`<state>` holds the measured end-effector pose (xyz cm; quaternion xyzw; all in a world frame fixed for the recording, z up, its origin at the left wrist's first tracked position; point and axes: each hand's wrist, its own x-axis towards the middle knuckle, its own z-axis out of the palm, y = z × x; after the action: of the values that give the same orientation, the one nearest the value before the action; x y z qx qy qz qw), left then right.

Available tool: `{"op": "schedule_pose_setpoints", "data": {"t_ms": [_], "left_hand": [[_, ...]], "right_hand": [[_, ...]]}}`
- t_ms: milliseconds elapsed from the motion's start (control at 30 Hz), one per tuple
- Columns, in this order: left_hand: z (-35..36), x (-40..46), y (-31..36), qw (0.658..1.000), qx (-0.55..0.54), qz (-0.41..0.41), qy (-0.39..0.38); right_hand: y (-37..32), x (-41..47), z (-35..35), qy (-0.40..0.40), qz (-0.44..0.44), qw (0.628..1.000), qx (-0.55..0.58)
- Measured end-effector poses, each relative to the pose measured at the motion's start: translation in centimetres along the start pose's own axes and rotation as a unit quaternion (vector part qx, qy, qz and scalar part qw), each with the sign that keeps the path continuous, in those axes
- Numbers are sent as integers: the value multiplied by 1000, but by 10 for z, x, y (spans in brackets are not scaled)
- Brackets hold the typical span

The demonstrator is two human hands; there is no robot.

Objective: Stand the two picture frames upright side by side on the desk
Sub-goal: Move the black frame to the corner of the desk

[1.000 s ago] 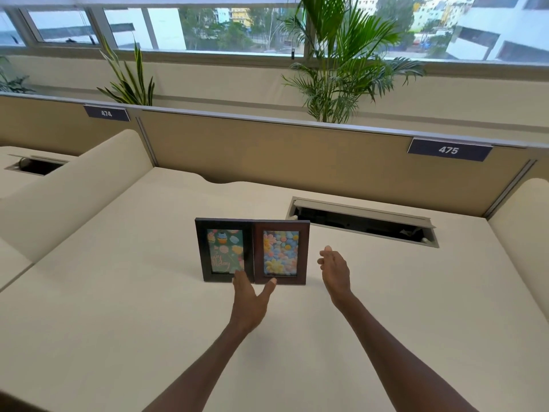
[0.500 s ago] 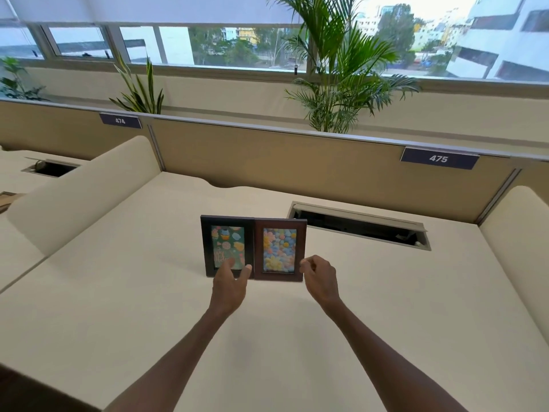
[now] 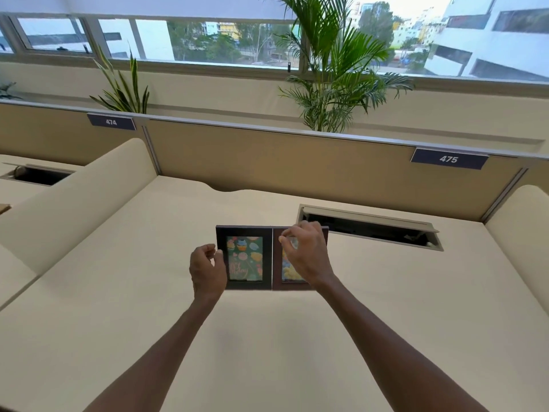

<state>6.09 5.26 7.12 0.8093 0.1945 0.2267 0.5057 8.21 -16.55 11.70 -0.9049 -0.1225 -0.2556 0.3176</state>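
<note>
Two picture frames stand upright side by side, edges touching, in the middle of the cream desk (image 3: 267,337). The dark picture frame (image 3: 244,258) on the left holds a green cupcake picture. The brown picture frame (image 3: 286,285) on the right holds a colourful picture, mostly hidden by my right hand (image 3: 306,254). That hand reaches over the brown frame, fingers curled on its top edge and thumb at the front. My left hand (image 3: 206,270) pinches the left edge of the dark frame.
An open cable hatch (image 3: 368,226) lies in the desk just behind and right of the frames. A tan partition (image 3: 267,162) closes the back, and padded cream dividers rise at the left (image 3: 77,197) and right (image 3: 523,221). Plants stand beyond the partition.
My left hand moved from the front of the frames to the dark frame's left edge. My right hand rose from beside the brown frame and closed on its top. The frames stay upright.
</note>
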Motion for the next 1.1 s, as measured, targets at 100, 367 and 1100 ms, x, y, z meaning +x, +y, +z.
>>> {"op": "schedule_pose_setpoints", "data": {"t_ms": [100, 367, 1100], "left_hand": [[-4, 21, -10, 997, 13, -20, -69], [-8, 68, -33, 933, -2, -79, -350], [-30, 133, -68, 844, -217, -141, -470]], "right_hand": [[-8, 20, 9, -63, -11, 997, -47], [-18, 57, 33, -215, 3, 965, -150], [-47, 100, 81, -266, -5, 958, -106]]}}
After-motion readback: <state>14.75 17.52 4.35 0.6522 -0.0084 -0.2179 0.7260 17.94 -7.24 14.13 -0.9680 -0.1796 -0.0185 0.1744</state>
